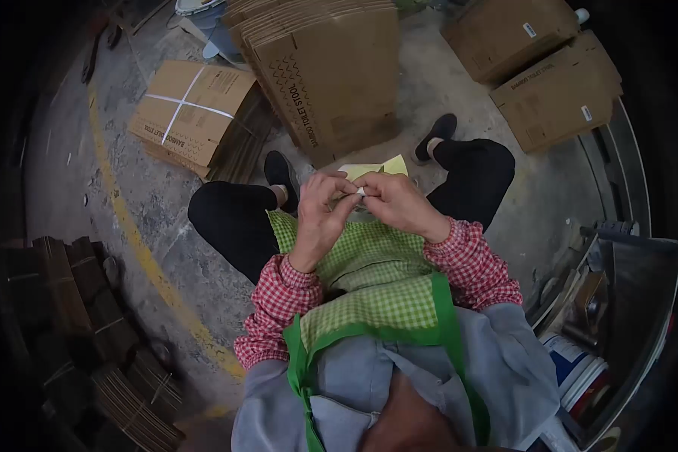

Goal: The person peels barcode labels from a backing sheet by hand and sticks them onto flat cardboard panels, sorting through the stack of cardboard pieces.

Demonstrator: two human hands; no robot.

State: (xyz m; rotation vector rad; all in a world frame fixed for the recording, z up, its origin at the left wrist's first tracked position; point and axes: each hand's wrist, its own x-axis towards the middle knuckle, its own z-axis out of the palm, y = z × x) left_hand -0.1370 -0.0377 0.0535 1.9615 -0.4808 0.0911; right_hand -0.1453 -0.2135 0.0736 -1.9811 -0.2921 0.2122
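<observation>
My left hand (325, 211) and my right hand (399, 202) meet above my lap. Their fingertips pinch a small white piece (361, 191) from both sides; its exact shape is too small to make out. Just beyond the hands lies a pale yellow sheet (394, 166), partly hidden by the fingers. Below the hands a green checked apron (377, 248) covers my lap.
A tall stack of flat cardboard (339, 83) stands ahead. Left of it is a strapped carton bundle (192, 113); two cartons (554, 90) sit at the upper right. Bundled cardboard (132, 399) lies lower left, and a metal cart with a bucket (572, 369) is at right.
</observation>
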